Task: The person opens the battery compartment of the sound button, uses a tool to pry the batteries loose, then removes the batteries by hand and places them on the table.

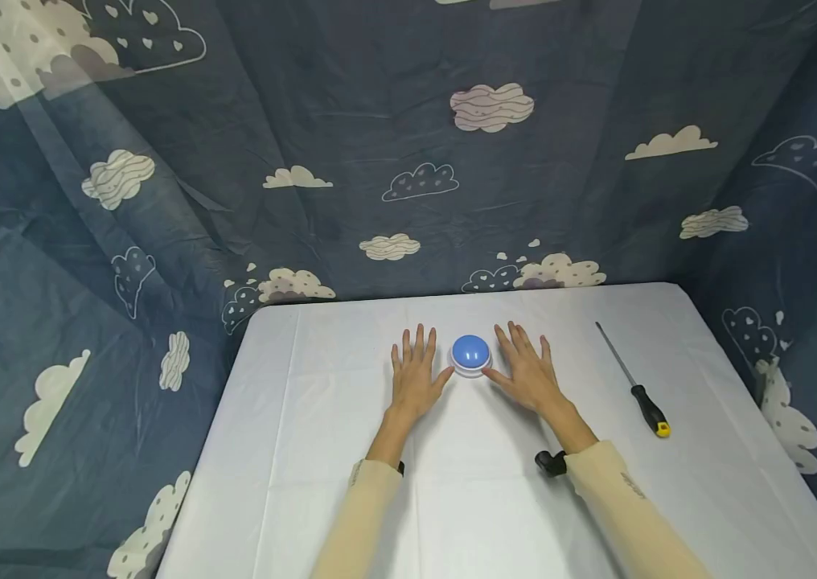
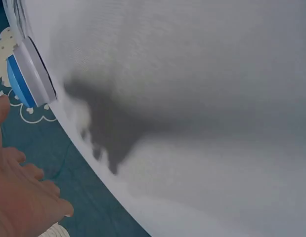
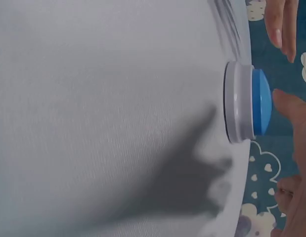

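Note:
A round push button with a blue dome and a white base stands upright on the white table, between the two hands. My left hand is spread to the left of it, thumb pointing toward the base. On the other side my right hand is spread too, its thumb near the button's lower right edge. Both palms face down over the cloth, casting shadows. In the right wrist view, the right thumb comes close beside the blue dome. Neither hand holds anything.
A screwdriver with a black and yellow handle lies at the right side of the white-covered table. Dark blue cloth with cloud prints hangs behind and at the sides. A black wrist device juts from the right sleeve.

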`<state>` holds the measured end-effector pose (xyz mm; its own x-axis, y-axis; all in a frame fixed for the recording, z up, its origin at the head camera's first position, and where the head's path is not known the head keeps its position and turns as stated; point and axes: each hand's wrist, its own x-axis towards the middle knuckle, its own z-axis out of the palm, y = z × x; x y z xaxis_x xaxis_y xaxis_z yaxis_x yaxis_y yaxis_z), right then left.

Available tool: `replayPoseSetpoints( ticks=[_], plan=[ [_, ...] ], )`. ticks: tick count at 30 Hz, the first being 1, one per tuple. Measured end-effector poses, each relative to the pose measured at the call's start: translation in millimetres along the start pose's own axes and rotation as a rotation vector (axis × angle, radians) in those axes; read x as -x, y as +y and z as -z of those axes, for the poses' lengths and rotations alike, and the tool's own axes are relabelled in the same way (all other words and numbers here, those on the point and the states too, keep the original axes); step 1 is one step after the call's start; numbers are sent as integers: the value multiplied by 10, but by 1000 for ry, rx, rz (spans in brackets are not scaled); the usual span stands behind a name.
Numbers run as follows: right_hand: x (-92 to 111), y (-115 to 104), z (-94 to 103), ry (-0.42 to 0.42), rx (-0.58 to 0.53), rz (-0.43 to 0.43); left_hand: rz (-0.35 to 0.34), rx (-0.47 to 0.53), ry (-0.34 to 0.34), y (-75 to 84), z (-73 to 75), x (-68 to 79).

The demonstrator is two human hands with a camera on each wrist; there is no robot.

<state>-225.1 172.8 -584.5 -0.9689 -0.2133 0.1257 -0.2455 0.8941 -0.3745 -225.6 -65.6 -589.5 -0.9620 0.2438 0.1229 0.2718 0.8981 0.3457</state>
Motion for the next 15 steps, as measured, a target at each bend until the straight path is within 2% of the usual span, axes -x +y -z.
replayPoseSetpoints(
  ticks=[6,15],
  plan=[
    [-47,-31,-103,14,30,31,-19,-7,-17,54,-75,-97],
    [-98,-53,-258,-19,11,28,0,4,-104,117,-185,-196]
  ],
)
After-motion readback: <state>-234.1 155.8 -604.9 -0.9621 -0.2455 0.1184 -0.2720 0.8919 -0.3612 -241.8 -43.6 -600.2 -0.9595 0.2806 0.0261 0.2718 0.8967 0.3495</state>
